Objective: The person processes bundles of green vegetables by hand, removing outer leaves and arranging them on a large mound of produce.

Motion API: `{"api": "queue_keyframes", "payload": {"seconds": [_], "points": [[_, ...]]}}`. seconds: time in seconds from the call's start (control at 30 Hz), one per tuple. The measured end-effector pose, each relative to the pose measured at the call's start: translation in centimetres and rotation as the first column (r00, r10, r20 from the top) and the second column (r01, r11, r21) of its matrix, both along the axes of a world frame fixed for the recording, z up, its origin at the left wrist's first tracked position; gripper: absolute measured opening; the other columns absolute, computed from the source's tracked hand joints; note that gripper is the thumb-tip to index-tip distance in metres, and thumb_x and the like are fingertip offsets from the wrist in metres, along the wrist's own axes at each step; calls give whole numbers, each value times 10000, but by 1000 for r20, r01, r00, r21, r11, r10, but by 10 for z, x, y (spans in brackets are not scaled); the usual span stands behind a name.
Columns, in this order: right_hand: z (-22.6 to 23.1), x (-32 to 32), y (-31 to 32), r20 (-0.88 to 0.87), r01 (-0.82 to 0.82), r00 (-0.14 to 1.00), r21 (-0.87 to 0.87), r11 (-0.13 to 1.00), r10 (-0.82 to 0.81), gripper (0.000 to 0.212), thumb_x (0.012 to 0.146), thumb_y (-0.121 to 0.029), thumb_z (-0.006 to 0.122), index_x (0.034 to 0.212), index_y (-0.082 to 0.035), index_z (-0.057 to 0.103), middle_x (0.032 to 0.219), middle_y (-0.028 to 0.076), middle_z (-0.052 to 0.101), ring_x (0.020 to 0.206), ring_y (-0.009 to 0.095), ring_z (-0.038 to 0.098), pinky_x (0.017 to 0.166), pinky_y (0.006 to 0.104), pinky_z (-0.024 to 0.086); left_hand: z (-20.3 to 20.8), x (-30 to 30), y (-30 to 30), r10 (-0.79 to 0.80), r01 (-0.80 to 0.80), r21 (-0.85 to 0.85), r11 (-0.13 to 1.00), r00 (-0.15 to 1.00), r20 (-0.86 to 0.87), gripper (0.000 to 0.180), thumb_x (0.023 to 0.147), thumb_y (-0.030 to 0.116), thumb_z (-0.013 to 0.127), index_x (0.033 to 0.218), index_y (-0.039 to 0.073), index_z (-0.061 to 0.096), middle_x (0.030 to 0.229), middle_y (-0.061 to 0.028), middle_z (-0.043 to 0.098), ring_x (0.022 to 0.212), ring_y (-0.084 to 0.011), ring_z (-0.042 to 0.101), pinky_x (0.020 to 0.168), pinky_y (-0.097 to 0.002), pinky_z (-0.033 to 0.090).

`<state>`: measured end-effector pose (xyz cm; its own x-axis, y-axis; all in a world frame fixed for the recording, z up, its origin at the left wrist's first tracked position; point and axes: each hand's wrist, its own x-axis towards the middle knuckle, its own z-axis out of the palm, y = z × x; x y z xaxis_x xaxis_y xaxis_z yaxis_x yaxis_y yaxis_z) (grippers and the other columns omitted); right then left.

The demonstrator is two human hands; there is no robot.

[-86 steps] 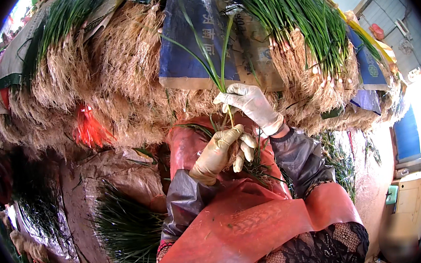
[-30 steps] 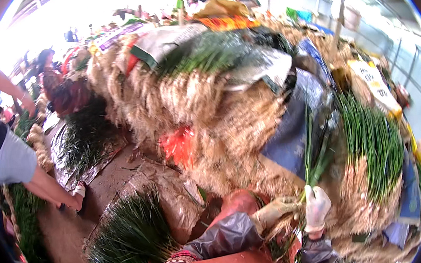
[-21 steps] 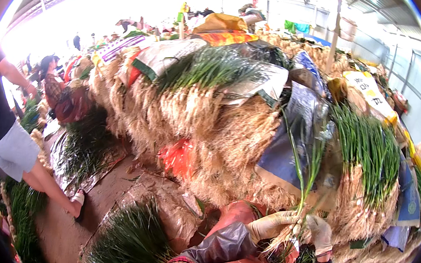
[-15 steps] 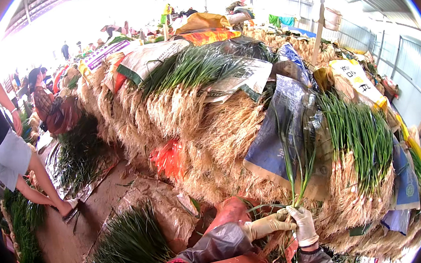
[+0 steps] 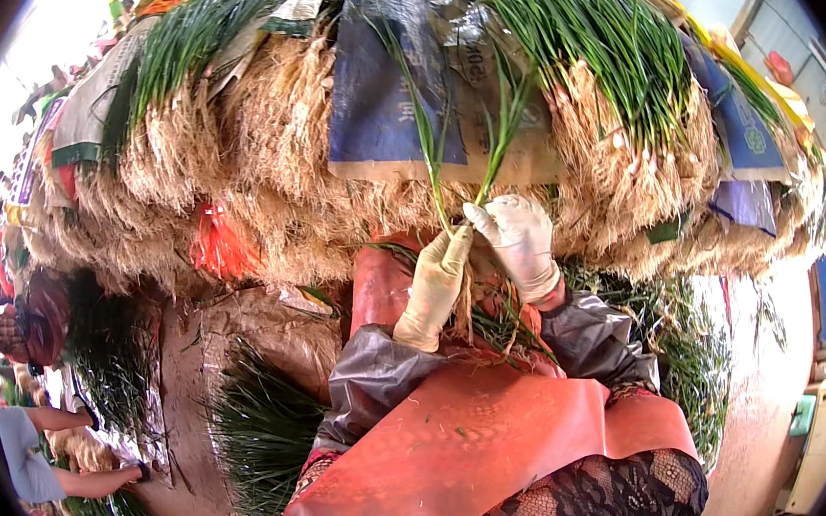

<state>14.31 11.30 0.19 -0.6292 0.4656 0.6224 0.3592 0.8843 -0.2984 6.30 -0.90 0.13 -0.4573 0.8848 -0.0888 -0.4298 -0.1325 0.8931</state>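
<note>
My left hand, in a pale rubber glove, is closed round the lower part of a green onion, whose leaves point up and away. Close beside it my right hand, gloved too, pinches at the base of a second green onion leaning to the right. Pale stringy roots hang below, between the two hands. Loose green leaves lie under them on my orange apron. My fingers partly hide where the stalks are gripped.
Ahead rises a long pile of rooted green onions, partly covered by a blue sack. A trimmed bunch lies on its right. Green onion heaps stand at my left and right. A person's legs show far left.
The view has tipped down and shifted, showing more of my apron and lap. My hands have drawn a little apart, and the green leaves between them now spread in two directions.
</note>
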Motion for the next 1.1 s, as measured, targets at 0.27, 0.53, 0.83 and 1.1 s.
{"api": "queue_keyframes", "payload": {"seconds": [0.27,0.53,0.83,1.1], "points": [[-30,6,-2,-355,-4,902,-580,814,-248,302,905,-262,644,687,-61,590,654,26,611,566,157,565,541,329,429,-4,13,17,-29,29,-39,999,1000,8,268,1004,301,470,940,70,591,602,-7,571,424,-61,453,390,-200,334],[-80,45,53,314,-15,949,49,999,-1,267,908,-262,566,1095,-78,614,1014,137,653,891,296,635,700,413,521,-12,6,-11,-126,149,-36,988,923,365,303,999,338,469,986,68,607,792,-86,649,582,-145,585,486,-247,452],[15,-28,11,-217,-271,927,-951,146,305,254,934,-204,576,870,8,702,671,12,621,587,85,564,537,228,434,-67,13,4,-216,185,132,974,934,283,419,997,440,436,888,69,598,623,-3,523,521,-111,496,473,-259,384],[-43,-34,23,-163,-100,984,-215,972,65,238,865,-177,667,663,-66,606,553,101,552,475,274,542,458,379,409,-74,10,15,105,-90,141,986,990,-97,405,994,415,463,1084,50,612,764,-16,617,660,-109,572,612,-261,453]]}}
